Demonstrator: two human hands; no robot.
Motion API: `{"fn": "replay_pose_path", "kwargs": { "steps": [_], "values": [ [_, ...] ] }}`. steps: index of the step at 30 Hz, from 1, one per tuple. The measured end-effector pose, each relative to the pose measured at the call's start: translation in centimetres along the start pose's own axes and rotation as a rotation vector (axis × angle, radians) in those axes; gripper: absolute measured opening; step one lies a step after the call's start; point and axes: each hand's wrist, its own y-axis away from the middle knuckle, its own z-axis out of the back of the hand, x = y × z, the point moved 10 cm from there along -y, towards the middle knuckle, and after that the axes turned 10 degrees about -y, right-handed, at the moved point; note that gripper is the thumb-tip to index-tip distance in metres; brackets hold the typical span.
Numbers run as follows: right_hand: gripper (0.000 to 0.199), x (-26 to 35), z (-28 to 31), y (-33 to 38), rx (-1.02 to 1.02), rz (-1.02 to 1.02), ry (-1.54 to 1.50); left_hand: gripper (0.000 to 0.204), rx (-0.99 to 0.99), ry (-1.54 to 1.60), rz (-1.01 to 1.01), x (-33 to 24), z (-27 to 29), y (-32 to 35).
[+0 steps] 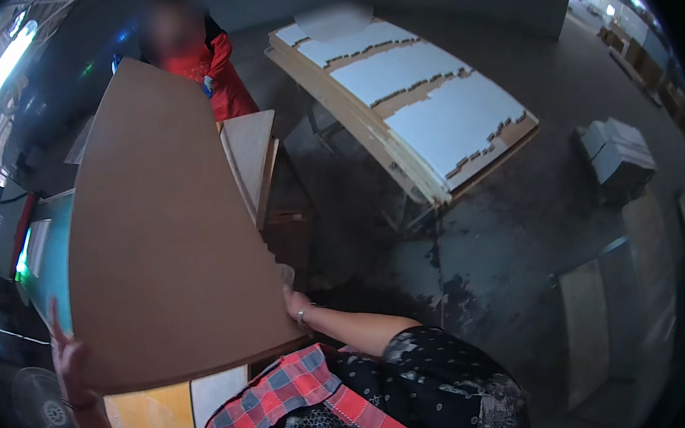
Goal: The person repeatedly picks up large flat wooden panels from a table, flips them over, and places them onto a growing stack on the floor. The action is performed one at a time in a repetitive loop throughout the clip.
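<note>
A large brown board stretches away in front of me, its near edge close to my body. My left hand is beside its near left corner, with fingers stretched out and apart. At the right edge, near the front corner, my right hand holds the board from the side; its fingertips are partly hidden. Just beyond that hand is a small pale thing I cannot make out. At the board's far end stands a co-worker in a red apron, one blue-gloved hand near the edge.
Right of the far end, a table bears a stack of boards with white sheets. Pale panels stand beside the brown board. A wrapped bundle sits on the floor at right. A fan stands at lower left, below a teal surface.
</note>
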Motion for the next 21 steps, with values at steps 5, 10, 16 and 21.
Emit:
{"fn": "replay_pose_path", "kwargs": {
  "steps": [5,10,16,21],
  "values": [
    [0.051,-2.4,-10.2,-2.8,0.198,-0.125,-0.431,0.03,0.212,-0.376,0.019,-5.9,-11.9,-6.9],
    [0.048,-4.6,-10.8,2.4,0.491,0.075,-0.424,0.016,0.479,-0.884,-0.085,-3.8,-29.6,-11.3],
    [0.055,0.2,8.1,7.8,0.653,0.366,-1.049,0.031,0.743,-1.575,-0.251,5.5,-53.1,-15.6],
    [0.072,10.8,27.7,17.8,0.477,0.713,-1.246,0.03,0.944,-1.636,-0.184,16.0,-61.0,-16.8]
  ]
}}
